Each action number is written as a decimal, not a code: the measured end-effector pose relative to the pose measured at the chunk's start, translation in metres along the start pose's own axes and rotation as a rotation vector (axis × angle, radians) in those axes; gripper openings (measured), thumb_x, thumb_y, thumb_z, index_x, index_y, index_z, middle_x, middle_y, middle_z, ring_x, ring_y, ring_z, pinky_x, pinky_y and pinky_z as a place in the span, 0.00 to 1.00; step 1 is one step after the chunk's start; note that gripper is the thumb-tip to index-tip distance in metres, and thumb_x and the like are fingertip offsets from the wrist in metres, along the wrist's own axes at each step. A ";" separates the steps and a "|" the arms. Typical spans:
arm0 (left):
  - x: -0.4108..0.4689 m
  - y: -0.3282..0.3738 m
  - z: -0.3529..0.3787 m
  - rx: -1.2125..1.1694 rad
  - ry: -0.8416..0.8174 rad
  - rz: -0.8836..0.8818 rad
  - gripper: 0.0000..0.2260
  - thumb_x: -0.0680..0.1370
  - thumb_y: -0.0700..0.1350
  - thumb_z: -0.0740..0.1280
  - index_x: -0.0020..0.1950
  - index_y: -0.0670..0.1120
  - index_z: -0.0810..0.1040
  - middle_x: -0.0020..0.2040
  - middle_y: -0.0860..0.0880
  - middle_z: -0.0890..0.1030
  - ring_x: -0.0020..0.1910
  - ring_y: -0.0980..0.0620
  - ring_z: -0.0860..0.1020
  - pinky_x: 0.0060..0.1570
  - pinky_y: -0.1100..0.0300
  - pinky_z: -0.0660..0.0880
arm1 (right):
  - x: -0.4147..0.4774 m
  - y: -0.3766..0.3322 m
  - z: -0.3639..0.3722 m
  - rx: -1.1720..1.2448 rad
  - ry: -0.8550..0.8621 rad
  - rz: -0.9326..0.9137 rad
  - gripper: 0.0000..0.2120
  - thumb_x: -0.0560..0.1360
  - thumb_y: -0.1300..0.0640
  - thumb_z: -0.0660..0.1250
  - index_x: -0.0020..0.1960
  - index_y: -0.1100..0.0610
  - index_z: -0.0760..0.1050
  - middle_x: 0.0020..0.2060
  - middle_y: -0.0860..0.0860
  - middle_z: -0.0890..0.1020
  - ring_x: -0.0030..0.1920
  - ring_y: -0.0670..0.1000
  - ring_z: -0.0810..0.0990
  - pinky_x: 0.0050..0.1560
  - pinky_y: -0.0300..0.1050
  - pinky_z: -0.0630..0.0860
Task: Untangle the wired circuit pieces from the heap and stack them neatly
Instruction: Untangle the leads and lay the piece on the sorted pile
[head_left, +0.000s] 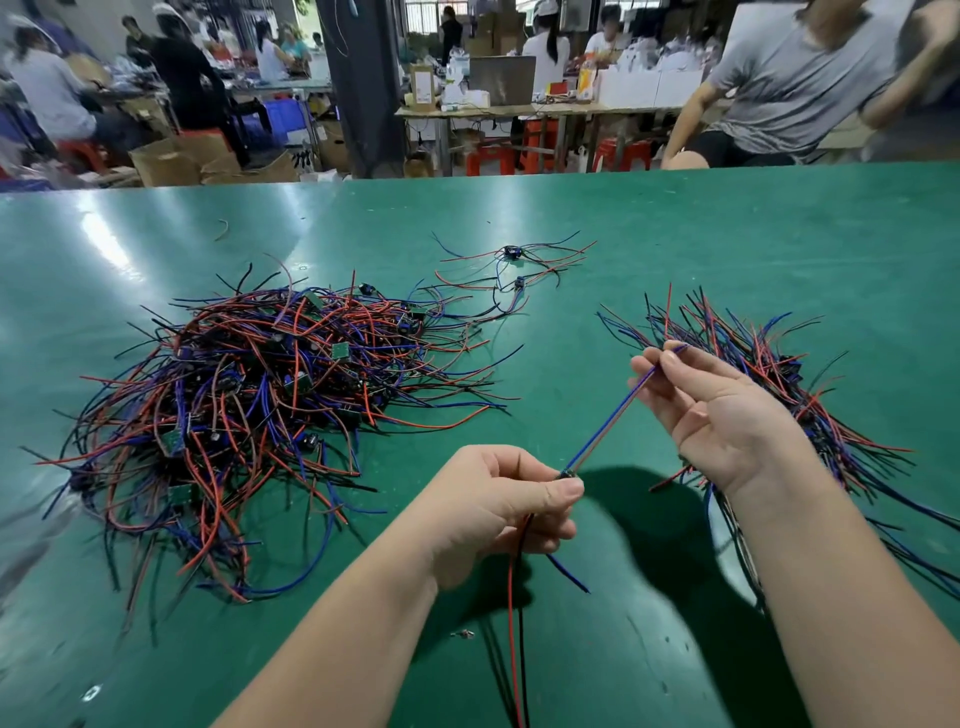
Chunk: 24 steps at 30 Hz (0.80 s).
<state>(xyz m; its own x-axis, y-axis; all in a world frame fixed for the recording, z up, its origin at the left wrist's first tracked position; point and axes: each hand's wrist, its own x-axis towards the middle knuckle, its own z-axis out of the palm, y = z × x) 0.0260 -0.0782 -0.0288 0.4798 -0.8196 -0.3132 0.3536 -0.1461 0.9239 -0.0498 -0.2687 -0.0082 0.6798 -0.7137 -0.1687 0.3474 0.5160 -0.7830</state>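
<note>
You hold one wired circuit piece (608, 421) in the air between your two hands, above the near middle of the desk (727, 234). Your left hand (498, 509) pinches its small board end between thumb and curled fingers (563, 491). Your right hand (727, 415) pinches the tips of its blue and purple leads, drawn straight. The piece's long axis therefore runs from near left up to far right. Its red and black leads (511, 597) hang from your left hand toward you.

What matters for the next move is that the stack (769, 364) lies just behind and to the right of your right hand, and its wires run along nearly the same slant. The tangled heap (249, 405) sits well apart on the left. Your right hand is the nearer one to the stack, so I judge that it should lead. Carry the piece to the right with the slant kept, and the board should land among the boards already there. Watch that the hanging leads do not catch on the stack's near wire ends.
</note>
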 end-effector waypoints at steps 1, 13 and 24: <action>0.001 0.000 0.000 0.037 0.016 0.016 0.12 0.63 0.42 0.76 0.39 0.42 0.75 0.32 0.46 0.81 0.30 0.51 0.81 0.31 0.61 0.79 | 0.001 0.002 0.001 0.025 0.008 -0.012 0.08 0.76 0.69 0.61 0.41 0.61 0.74 0.29 0.53 0.83 0.32 0.49 0.84 0.36 0.41 0.82; -0.005 -0.001 -0.010 0.274 -0.092 -0.050 0.04 0.75 0.40 0.70 0.49 0.45 0.79 0.31 0.51 0.78 0.30 0.52 0.80 0.37 0.57 0.80 | 0.001 0.015 0.004 -0.123 0.044 -0.057 0.08 0.77 0.62 0.65 0.39 0.62 0.74 0.27 0.54 0.81 0.28 0.50 0.82 0.32 0.43 0.80; -0.002 0.015 -0.017 -0.651 -0.206 0.362 0.20 0.58 0.49 0.83 0.47 0.51 0.81 0.54 0.47 0.84 0.54 0.51 0.82 0.46 0.54 0.81 | -0.013 0.031 0.011 -0.420 -0.247 0.219 0.10 0.72 0.74 0.64 0.48 0.62 0.77 0.34 0.56 0.82 0.30 0.48 0.79 0.30 0.34 0.74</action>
<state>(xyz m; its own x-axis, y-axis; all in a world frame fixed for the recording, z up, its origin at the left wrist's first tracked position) 0.0440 -0.0692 -0.0178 0.5189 -0.8501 0.0896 0.6348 0.4534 0.6257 -0.0404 -0.2383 -0.0236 0.8571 -0.4515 -0.2483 -0.0733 0.3702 -0.9261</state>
